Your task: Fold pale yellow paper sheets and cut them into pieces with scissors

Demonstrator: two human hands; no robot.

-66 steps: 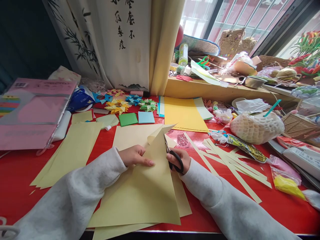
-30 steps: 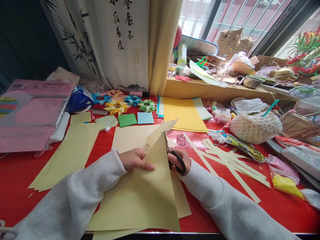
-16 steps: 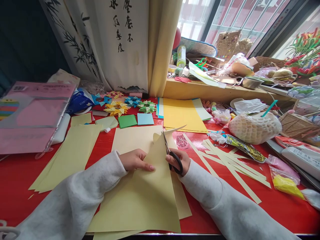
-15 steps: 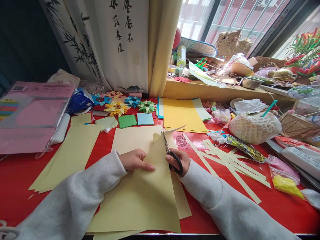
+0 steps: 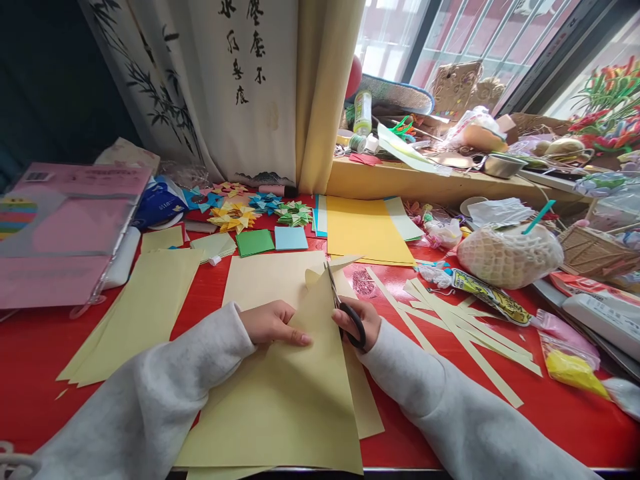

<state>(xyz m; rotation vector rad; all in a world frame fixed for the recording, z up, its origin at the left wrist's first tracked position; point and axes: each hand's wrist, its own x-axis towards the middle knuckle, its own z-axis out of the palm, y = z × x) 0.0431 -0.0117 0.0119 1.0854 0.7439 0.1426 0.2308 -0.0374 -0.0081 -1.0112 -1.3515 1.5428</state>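
Note:
My left hand pinches a pale yellow sheet of paper, thumb on top and the other fingers hidden beneath. In my right hand is a pair of scissors with black handles. Its blades lie along the sheet's right side, where a narrow strip curls away near the tip. More pale sheets lie under the held one. To the right of my right hand, several cut strips lie loosely crossed on the red table.
A stack of pale paper and a pink folder lie at left. Folded paper stars, small coloured squares and yellow sheets are at the back. A netted round object and a glue-like tube stand at right.
The held sheet has shifted slightly down and to the right. The strip's curled tip has dropped a little to the left. Both hands are nearly where they were.

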